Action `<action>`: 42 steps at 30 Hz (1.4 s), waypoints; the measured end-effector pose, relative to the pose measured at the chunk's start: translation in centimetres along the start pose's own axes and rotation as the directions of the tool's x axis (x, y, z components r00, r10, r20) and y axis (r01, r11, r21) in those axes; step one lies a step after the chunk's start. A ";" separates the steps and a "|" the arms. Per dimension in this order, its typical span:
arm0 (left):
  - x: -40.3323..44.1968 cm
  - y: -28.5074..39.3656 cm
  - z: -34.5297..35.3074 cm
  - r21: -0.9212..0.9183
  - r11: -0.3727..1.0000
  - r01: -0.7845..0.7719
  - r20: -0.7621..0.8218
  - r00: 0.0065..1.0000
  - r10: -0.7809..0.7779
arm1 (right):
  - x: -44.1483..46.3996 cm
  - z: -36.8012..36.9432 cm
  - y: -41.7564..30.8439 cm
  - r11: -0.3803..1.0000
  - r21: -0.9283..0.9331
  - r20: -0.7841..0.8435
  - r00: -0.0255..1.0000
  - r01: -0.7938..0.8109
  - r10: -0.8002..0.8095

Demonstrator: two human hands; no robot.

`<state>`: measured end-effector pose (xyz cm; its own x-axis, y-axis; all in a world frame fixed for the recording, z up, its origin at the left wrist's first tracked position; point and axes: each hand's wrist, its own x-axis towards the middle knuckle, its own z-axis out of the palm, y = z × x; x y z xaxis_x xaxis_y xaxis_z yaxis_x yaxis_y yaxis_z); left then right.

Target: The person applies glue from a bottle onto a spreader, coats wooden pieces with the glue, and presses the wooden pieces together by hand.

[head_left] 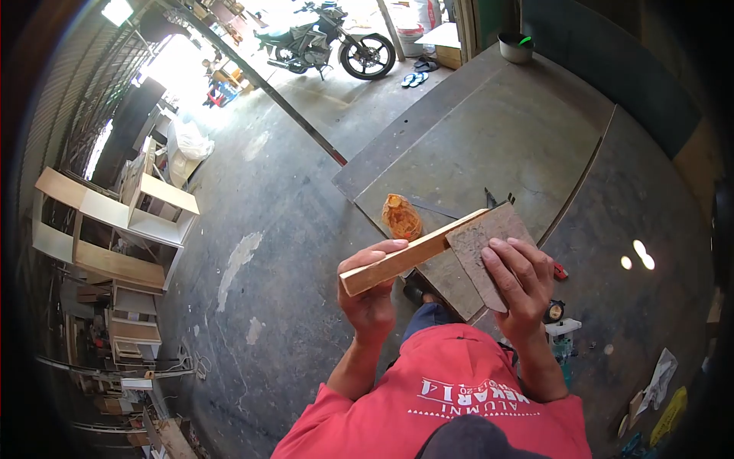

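My left hand [371, 294] is closed round the near end of a long wooden strip [405, 258], thumb on top and fingers beneath. The strip slants up to the right, above the edge of a low grey platform. My right hand [520, 279] grips a flat, worn grey-brown board [489, 241], its fingers over the face. The board lies against the far part of the strip, and its contact there is partly hidden. Just behind the strip sits an orange-brown bag [401, 217] on the platform. A dark thin tool [490, 197] shows beyond the strip's far end.
The platform [451, 138] extends ahead, with a metal pot [515, 49] at its far corner. A tape measure [554, 310] and a green-and-white power tool [563, 336] lie at my right. Wooden shelving [115, 222] stands left; a motorcycle [321, 46] is parked beyond.
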<state>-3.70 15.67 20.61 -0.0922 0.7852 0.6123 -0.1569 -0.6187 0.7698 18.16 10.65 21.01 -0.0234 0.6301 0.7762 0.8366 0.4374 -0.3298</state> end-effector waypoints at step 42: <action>-0.2 -1.8 -0.4 -0.013 0.990 0.137 -0.022 0.990 -0.137 | -0.7 -0.6 0.8 0.995 0.073 0.135 0.987 0.074 -0.084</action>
<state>-3.76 16.62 19.07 -0.0916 0.8631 0.4967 -0.1808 -0.5049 0.8440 19.15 10.15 20.53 -0.1672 0.6721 0.7213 0.7902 0.5289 -0.3097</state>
